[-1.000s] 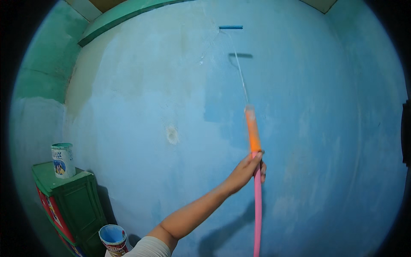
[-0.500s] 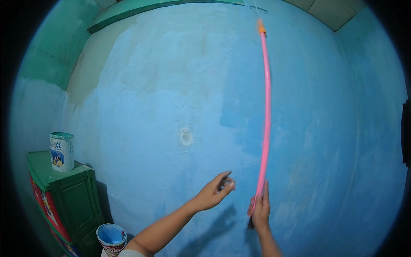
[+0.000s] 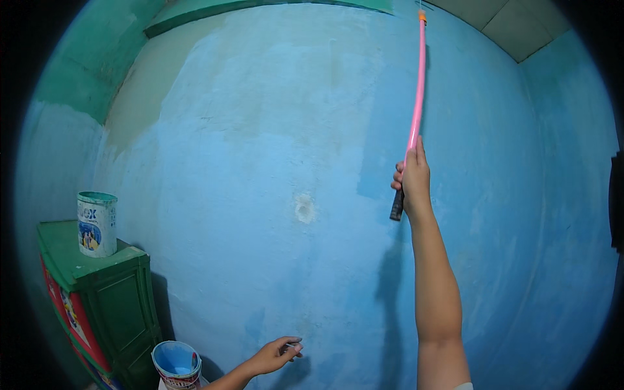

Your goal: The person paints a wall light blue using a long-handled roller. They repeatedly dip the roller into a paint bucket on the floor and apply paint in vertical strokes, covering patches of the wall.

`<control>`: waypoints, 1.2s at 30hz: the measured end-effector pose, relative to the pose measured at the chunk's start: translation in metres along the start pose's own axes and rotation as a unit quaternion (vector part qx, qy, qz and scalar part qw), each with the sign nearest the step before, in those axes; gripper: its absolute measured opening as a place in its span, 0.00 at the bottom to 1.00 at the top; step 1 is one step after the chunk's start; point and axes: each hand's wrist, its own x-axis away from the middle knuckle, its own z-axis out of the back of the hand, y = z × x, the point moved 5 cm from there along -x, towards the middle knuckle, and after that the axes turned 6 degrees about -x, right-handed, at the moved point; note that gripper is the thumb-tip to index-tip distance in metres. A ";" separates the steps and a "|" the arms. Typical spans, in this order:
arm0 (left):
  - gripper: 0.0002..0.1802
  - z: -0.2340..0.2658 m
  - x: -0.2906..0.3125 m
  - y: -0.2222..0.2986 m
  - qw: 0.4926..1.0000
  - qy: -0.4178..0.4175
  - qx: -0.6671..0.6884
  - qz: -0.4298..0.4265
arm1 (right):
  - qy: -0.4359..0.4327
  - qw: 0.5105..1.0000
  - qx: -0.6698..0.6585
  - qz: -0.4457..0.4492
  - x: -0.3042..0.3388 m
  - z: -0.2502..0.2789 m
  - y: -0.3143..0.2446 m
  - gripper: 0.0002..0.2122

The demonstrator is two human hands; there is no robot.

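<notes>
My right hand point(image 3: 417, 179) is raised and wrapped round the lower end of a long pink paint roller pole point(image 3: 419, 84). The pole's black grip point(image 3: 396, 205) sticks out below my fist. At the upper end sits an orange collar point(image 3: 422, 16) with a thin wire frame beyond it; the roller's sleeve cannot be made out at the picture's edge. My left hand point(image 3: 276, 355) hangs low before the wall, fingers loosely bent and apart, with nothing visible in it. The wall point(image 3: 260, 195) is blue, with a darker blue patch point(image 3: 390, 136) left of the pole.
A white paint can point(image 3: 97, 227) stands on a green cabinet point(image 3: 117, 286) at the left. Beside the cabinet, an open bucket of blue paint point(image 3: 177, 361) holds a small red-handled tool. A green ledge point(image 3: 260, 12) runs along the wall top, and ceiling panels point(image 3: 520, 29) meet it at right.
My right hand has risen well up the picture, carrying the pole upward and slightly right. My left hand has dropped down and to the left, away from the pole.
</notes>
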 end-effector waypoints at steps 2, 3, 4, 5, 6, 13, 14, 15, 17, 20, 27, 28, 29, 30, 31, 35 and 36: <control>0.30 0.007 0.009 -0.010 1.000 -0.006 0.000 0.020 | 0.001 1.000 -0.007 0.007 -0.014 -0.014 0.000 0.26; 0.30 0.010 0.013 -0.015 1.000 -0.009 0.000 0.029 | 0.003 1.000 -0.004 0.013 -0.020 -0.023 -0.002 0.26; 0.28 0.013 0.016 -0.021 0.999 -0.004 0.005 0.034 | 0.006 1.000 -0.002 0.019 -0.024 -0.034 -0.004 0.26; 0.27 0.017 0.021 -0.029 0.999 0.004 0.009 0.041 | 0.007 1.000 -0.002 0.022 -0.027 -0.046 -0.001 0.26; 0.26 0.020 0.026 -0.037 0.999 0.012 0.013 0.049 | 0.008 1.000 0.000 0.020 -0.029 -0.057 -0.001 0.26; 0.20 0.037 0.061 -0.077 0.997 0.069 0.013 -0.010 | 0.019 0.998 0.023 0.051 -0.032 -0.104 -0.001 0.26; 0.20 0.040 0.065 -0.082 0.998 0.067 0.010 0.000 | 0.014 0.999 0.012 0.050 -0.035 -0.110 0.003 0.26; 0.20 0.044 0.068 -0.087 0.998 0.065 0.007 0.011 | 0.009 0.999 0.001 0.048 -0.038 -0.116 0.007 0.27; 0.20 0.051 0.075 -0.103 0.997 0.071 0.018 0.001 | 0.008 0.999 -0.013 0.050 -0.042 -0.124 0.012 0.27; 0.20 0.063 0.087 -0.118 0.996 0.085 0.033 0.021 | 0.009 0.998 -0.027 0.052 -0.049 -0.133 0.016 0.27; 0.21 0.089 0.108 -0.136 0.993 0.109 0.011 0.044 | -0.021 0.997 -0.065 0.046 -0.062 -0.180 0.018 0.27; 0.20 0.090 0.111 -0.139 0.993 0.111 0.008 0.048 | -0.016 0.997 -0.063 0.046 -0.061 -0.184 0.019 0.27; 0.20 0.092 0.115 -0.144 0.992 0.115 0.003 0.053 | -0.011 0.997 -0.064 0.044 -0.058 -0.188 0.021 0.26; 0.20 0.093 0.119 -0.147 0.991 0.119 -0.002 0.057 | -0.006 0.997 -0.065 0.044 -0.055 -0.191 0.022 0.26; 0.20 0.094 0.122 -0.148 0.991 0.120 -0.011 0.058 | -0.009 0.997 -0.061 0.046 -0.053 -0.194 0.023 0.26; 0.18 0.097 0.126 -0.155 0.992 0.115 -0.022 0.054 | -0.014 0.998 -0.029 0.052 -0.045 -0.208 0.027 0.26; 0.18 0.097 0.127 -0.158 0.992 0.113 -0.021 0.053 | -0.013 0.998 -0.019 0.052 -0.043 -0.212 0.028 0.26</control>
